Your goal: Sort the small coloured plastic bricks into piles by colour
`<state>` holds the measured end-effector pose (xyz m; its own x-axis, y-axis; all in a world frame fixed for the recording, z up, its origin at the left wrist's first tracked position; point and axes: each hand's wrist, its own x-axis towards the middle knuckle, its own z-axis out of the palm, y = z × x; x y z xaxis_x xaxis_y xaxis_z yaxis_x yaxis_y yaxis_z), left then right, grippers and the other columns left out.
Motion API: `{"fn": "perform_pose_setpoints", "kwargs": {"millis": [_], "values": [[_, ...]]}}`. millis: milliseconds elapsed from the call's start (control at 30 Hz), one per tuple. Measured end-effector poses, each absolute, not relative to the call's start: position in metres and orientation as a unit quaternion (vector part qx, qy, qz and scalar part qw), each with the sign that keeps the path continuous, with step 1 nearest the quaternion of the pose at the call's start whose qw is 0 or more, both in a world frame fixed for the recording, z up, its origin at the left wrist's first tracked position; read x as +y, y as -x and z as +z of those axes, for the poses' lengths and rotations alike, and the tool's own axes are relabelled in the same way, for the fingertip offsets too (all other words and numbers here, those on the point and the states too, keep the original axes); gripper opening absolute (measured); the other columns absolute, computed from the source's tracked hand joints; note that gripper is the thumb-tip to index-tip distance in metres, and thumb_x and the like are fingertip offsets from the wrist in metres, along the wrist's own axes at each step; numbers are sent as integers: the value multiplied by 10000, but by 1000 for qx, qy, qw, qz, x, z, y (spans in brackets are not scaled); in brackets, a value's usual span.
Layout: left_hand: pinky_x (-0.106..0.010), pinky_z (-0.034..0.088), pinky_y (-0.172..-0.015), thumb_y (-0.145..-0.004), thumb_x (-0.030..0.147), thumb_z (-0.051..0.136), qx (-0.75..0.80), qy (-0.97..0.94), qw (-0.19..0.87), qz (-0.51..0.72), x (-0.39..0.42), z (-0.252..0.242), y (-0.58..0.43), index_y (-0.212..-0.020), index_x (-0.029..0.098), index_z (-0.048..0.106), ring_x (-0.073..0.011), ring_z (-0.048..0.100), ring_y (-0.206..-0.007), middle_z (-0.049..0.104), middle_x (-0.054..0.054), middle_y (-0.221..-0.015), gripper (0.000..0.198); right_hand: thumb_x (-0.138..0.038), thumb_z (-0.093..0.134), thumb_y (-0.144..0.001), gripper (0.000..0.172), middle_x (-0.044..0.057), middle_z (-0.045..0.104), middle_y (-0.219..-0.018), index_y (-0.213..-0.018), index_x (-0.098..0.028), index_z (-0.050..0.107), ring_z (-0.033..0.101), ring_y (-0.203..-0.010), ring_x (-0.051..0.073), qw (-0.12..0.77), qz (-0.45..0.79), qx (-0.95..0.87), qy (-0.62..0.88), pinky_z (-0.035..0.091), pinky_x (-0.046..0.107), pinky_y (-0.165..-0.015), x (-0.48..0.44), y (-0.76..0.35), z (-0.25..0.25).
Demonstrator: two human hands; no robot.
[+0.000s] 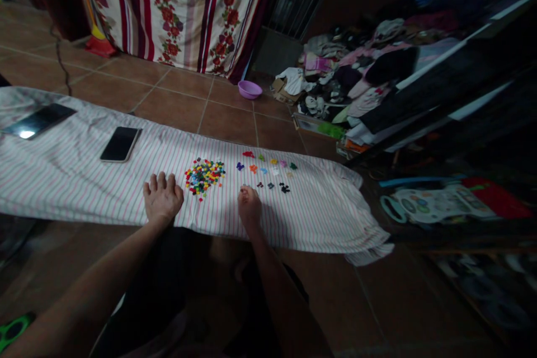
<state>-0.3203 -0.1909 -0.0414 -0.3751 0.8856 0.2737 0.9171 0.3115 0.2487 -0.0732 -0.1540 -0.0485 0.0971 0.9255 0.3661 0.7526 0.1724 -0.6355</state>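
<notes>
On a striped cloth (168, 151) lies a loose heap of small multicoloured pieces (205, 176), perhaps beads. Just left of this heap, my left hand (163, 198) rests flat with its fingers stretched out and nothing in it. My right hand (249, 204) is closed, fingers curled together, to the right of the heap; anything inside it is too small to name. Beyond and to the right of it, little groups sorted by colour are laid out, among them a red group (248, 154), an orange group (253, 169) and a black group (285, 187).
A phone (121, 144) and a dark tablet-like device (39, 121) lie on the cloth's left part. Past the far edge, a purple basin (250, 89) stands on the tiled floor. Clothes (348, 72) are piled at the back right, and a floral curtain (176, 11) hangs behind.
</notes>
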Motion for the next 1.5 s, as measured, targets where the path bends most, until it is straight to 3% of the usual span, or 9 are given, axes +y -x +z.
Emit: {"fn": "perform_pose_setpoints", "kwargs": {"millis": [167,367,533,900,1100,1333,1500], "values": [[-536,214,-1140,-912,362,286,-808,558,48,-186,-191,-42,321,-1350,170,509,-334,286,-1427,454,-148,-1469,527,-261,412,-805,280,96,677,-850,-920,-162,648,610,-783,208,413,67,-614,670,478,313,-731,-137,28,-58],[-533,204,-1148,-909,362,291,-808,557,44,-188,-191,-43,320,-1355,174,506,-328,275,-1434,448,-137,-1476,529,-266,454,-744,162,46,634,-696,-793,-193,589,562,-638,183,424,56,-590,685,460,289,-635,-120,3,-71],[-526,213,-1144,-913,363,281,-808,557,46,-187,-191,-41,320,-1348,169,517,-329,290,-1425,454,-141,-1469,531,-258,464,-753,122,38,634,-679,-765,-208,574,561,-626,177,409,60,-603,682,446,273,-615,-115,2,-74],[-539,224,-1129,-901,360,283,-807,560,46,-182,-191,-40,320,-1347,154,523,-346,291,-1419,455,-162,-1466,547,-233,454,-838,210,67,671,-862,-907,-179,645,605,-771,176,378,61,-623,682,444,265,-692,-119,11,-70],[-533,242,-1115,-908,367,276,-806,562,58,-174,-191,-40,320,-1344,160,522,-341,315,-1403,480,-155,-1441,542,-240,395,-893,278,91,672,-911,-960,-155,651,614,-855,192,409,68,-641,646,464,291,-771,-130,16,-68],[-527,234,-1128,-915,378,247,-809,562,49,-166,-192,-37,319,-1343,155,520,-339,308,-1405,463,-153,-1452,554,-298,531,-890,186,58,658,-938,-975,-183,650,600,-744,156,362,81,-697,614,463,269,-745,-135,31,-65],[-527,230,-1131,-911,372,255,-811,560,49,-164,-191,-38,319,-1339,154,527,-337,309,-1405,468,-155,-1448,552,-200,515,-880,150,61,664,-960,-943,-193,651,627,-876,181,347,66,-705,615,459,287,-835,-134,33,-71]]}}
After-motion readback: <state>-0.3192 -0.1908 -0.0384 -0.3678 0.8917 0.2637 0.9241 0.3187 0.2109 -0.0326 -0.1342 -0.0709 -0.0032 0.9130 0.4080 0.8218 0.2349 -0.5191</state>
